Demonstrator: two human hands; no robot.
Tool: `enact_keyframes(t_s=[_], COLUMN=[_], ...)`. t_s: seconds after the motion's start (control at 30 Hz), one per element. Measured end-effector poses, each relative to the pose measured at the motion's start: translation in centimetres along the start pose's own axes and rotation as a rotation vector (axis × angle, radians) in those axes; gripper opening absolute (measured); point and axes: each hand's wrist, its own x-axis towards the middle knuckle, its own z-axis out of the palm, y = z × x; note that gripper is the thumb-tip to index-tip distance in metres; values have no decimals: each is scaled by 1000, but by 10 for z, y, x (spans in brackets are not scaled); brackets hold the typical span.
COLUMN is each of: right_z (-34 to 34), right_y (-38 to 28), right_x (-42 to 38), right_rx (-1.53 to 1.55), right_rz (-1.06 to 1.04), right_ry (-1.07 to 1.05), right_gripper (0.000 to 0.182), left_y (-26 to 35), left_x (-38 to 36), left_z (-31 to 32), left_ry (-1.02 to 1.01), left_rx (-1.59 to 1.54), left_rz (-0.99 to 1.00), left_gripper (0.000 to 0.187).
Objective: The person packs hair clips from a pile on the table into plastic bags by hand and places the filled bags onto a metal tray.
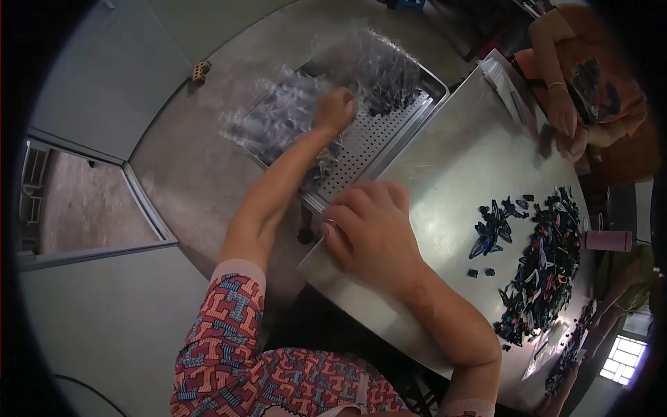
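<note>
My left hand (336, 111) is over a perforated metal tray (368, 142), its fingers curled beside crumpled clear plastic bags (278, 115). Whether those fingers hold any plastic cannot be made out. Dark small pieces (389, 101) lie in the tray under the plastic. My right hand (372, 233) rests at the near left edge of the metal table (438, 187), fingers bent and close together; what they hold, if anything, is hidden. To its right lies a small group of dark clips (492, 229), and beyond it a large pile of dark clips (542, 271).
Across the table, a person in an orange shirt (604, 90) has both hands near the far edge, beside a clear plastic bag (506, 87). A pink cylinder (608, 240) stands at the right. Another person's arm (615, 299) shows there. A perforated brick (201, 71) lies on the floor.
</note>
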Motion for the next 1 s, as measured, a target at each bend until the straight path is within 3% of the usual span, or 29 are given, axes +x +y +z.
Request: enact_keyframes(t_s=[0.17,0.23,0.37,0.43,0.47,0.53,0.73,1.0], right_z=[15,11,2,3,0,-2,-4,-4], right_y=[-11,-15,-15,-14,-15,-14,-16,-13], right_x=[-11,-11,-10,-12,-11,-11,-13,-19], right_rx=[-32,-13,-24,-28,-19,-8,-13,16], right_rz=[-36,-34,-13,-18,-8,-4,28,19], right_ry=[-33,-45,-90,-104,-98,-93,-115,-95], right_gripper=[18,19,19,19,19,19,18,21], left_y=[-5,2,9,9,10,10,-14,-34], left_x=[-7,-19,-41,-53,-57,-61,-69,-68], left_z=[-7,-12,-4,9,12,22,40,28], left_ry=[203,523,342,186,179,-33,-13,-63], left_rx=[141,297,320,430,436,678,825,833], left_rz=[57,339,477,597,587,527,465,443], left_gripper=[29,40,39,29,29,20,13,19])
